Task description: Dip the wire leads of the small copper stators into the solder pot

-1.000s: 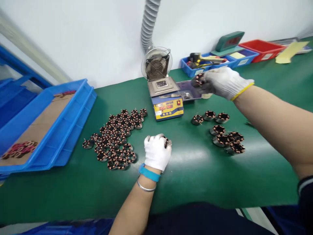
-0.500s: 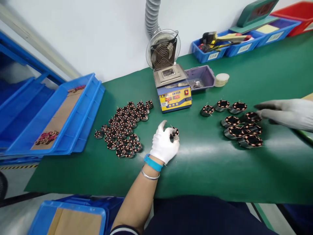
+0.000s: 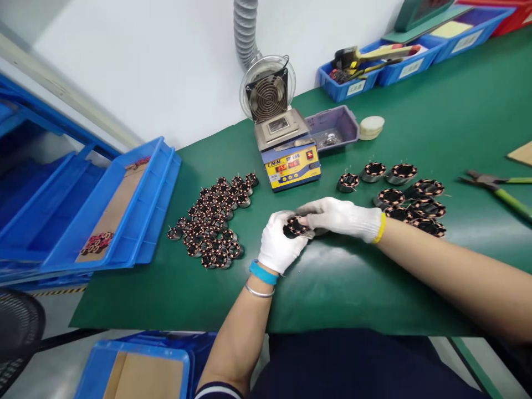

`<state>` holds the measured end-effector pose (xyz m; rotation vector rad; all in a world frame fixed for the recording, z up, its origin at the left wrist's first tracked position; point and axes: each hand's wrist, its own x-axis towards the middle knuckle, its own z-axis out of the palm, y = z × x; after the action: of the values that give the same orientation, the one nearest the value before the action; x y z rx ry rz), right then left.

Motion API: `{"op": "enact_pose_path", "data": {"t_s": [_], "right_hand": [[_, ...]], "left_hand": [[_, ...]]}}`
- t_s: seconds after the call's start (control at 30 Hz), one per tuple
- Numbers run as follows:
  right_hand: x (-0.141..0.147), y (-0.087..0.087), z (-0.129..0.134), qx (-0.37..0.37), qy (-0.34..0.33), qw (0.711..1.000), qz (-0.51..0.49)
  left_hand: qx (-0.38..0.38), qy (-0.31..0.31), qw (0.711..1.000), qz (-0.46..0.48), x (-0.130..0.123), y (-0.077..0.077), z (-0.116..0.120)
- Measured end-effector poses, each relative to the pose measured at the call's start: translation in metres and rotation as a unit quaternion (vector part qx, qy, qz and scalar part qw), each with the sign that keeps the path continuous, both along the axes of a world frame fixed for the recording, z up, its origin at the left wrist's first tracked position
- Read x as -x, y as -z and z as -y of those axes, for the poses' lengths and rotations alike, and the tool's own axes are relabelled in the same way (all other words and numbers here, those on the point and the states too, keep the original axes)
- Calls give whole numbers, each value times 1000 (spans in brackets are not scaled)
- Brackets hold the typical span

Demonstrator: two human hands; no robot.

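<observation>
Two gloved hands meet over a worktop, a copper-wound ring between them. The left hand is curled around the ring's near left side; the right hand closes in from 3 o'clock, thumb and fingers gripping the right rim. Neither hand is nearer, since both touch it. The ring's open end faces up, its bore roughly upright, though any slight tilt cannot be told under the gloves.

The yellow-and-blue heating unit stands near the ring at 12 o'clock, its display lit. That line, straight ahead from the held ring, is the relation that counts. At 9 o'clock sits a packed cluster of similar rings; at 2 to 3 o'clock, a looser group of rings, partly behind the right forearm.

Farther out, green-handled cutters lie open beyond that group, also toward 2 to 3 o'clock. A purple tray and round pale pads sit at 1 o'clock. A blue crate flanks the cluster at 9 o'clock. Behind the unit, toward 11 to 12 o'clock, stands a fan beneath a grey duct.
</observation>
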<state>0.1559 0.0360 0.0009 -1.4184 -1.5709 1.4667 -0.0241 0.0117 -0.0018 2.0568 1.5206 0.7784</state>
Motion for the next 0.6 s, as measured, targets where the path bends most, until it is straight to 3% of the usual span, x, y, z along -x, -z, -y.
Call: {"op": "enact_pose_path", "data": {"t_s": [0.07, 0.13, 0.27, 0.37, 0.5, 0.6], "right_hand": [[4, 7, 1, 80, -11, 992, -94], [12, 9, 7, 103, 35, 986, -128], [32, 6, 18, 52, 107, 985, -121], [39, 3, 22, 25, 108, 990, -83], [36, 3, 29, -84, 121, 989, 22], [33, 3, 35, -168, 126, 970, 125]], "left_hand": [[-12, 19, 999, 23, -1, 2, 2], [0, 4, 999, 37, -3, 4, 2], [57, -51, 995, 69, -5, 15, -1], [48, -33, 993, 100, -1, 22, -4], [35, -9, 993, 115, 3, 23, -3], [61, -48, 992, 101, 2, 18, -2]]}}
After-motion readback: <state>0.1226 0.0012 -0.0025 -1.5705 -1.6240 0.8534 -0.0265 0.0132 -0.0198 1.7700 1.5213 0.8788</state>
